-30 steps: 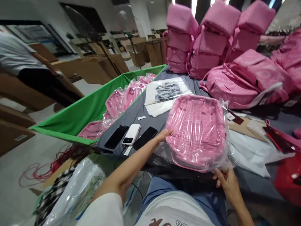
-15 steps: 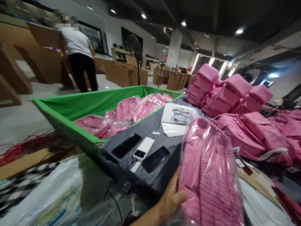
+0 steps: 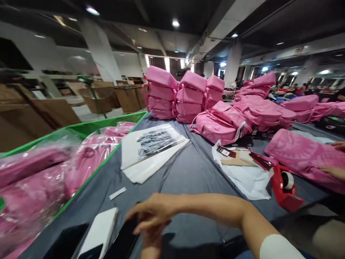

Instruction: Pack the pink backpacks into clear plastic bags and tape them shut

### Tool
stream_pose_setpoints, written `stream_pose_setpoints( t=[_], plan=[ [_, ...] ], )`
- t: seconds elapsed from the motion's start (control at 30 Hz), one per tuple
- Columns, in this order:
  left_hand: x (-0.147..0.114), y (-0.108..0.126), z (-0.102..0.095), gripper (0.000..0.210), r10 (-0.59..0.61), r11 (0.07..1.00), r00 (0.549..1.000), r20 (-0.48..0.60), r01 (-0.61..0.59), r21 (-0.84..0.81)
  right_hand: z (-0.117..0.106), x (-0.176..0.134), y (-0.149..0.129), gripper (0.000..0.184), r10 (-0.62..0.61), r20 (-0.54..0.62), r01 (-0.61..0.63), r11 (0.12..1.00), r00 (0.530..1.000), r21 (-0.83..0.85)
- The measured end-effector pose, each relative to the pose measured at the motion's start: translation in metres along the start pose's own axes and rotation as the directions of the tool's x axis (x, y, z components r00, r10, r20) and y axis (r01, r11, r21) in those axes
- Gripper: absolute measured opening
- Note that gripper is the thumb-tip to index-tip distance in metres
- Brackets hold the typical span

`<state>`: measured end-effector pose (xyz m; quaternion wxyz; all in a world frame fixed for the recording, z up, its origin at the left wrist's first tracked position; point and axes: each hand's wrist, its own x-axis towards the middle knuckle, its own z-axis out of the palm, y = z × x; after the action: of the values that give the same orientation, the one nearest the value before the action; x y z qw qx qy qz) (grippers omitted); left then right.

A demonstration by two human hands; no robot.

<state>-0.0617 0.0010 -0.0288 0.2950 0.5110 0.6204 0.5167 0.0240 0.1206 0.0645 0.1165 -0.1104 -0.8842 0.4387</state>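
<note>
My right hand (image 3: 155, 212) reaches in from the right over the grey tabletop. Its curled thumb and fingers, slightly blurred, are closed around the upper part of a black smartphone (image 3: 124, 235). Below it, my left hand (image 3: 151, 242) shows only in part; its fingers are hidden behind the right hand. A white power bank (image 3: 99, 230) with a dark display lies beside the phone. Left of that is a second black smartphone (image 3: 67, 241). A small white strip (image 3: 118, 193) lies just beyond them.
Plastic-wrapped pink backpacks (image 3: 88, 158) fill a green-edged bin (image 3: 110, 120) at left. White plastic bags (image 3: 151, 151) lie mid-table. Pink backpacks are stacked (image 3: 161, 91) behind. At right are a red tape dispenser (image 3: 287, 189), tags (image 3: 226, 151) and a co-worker's hand (image 3: 334, 172) on a pink backpack (image 3: 307, 154).
The view has swung right. The wrapped pink backpack is no longer in my left hand, and I cannot tell where it went. My right hand has come to the black smartphone.
</note>
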Motion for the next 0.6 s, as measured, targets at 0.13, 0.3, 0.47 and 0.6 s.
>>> stream_pose_setpoints(
  t=[0.13,0.3,0.47,0.6],
  plan=[
    [0.008,-0.025,0.086,0.032,0.191,0.977,0.899,0.395,-0.213,0.013,-0.052,-0.105,0.055,0.027,0.336,-0.101,-0.351,0.895,0.936,-0.277],
    [0.095,-0.025,0.153,0.049,0.356,0.747,0.66,0.662,-0.626,0.222,-0.175,-0.214,0.092,0.013,0.458,-0.533,-0.701,0.517,0.711,-0.491],
    [0.158,-0.034,0.209,0.065,0.449,0.394,0.479,0.754,-0.864,0.314,-0.315,-0.275,0.114,0.02,0.39,-0.753,-0.846,0.301,0.53,-0.439],
    [0.158,-0.053,0.216,0.078,0.588,0.255,0.421,0.691,-0.907,0.336,-0.422,-0.303,0.126,0.043,0.221,-0.938,-0.963,0.097,0.267,-0.252]
  ],
)
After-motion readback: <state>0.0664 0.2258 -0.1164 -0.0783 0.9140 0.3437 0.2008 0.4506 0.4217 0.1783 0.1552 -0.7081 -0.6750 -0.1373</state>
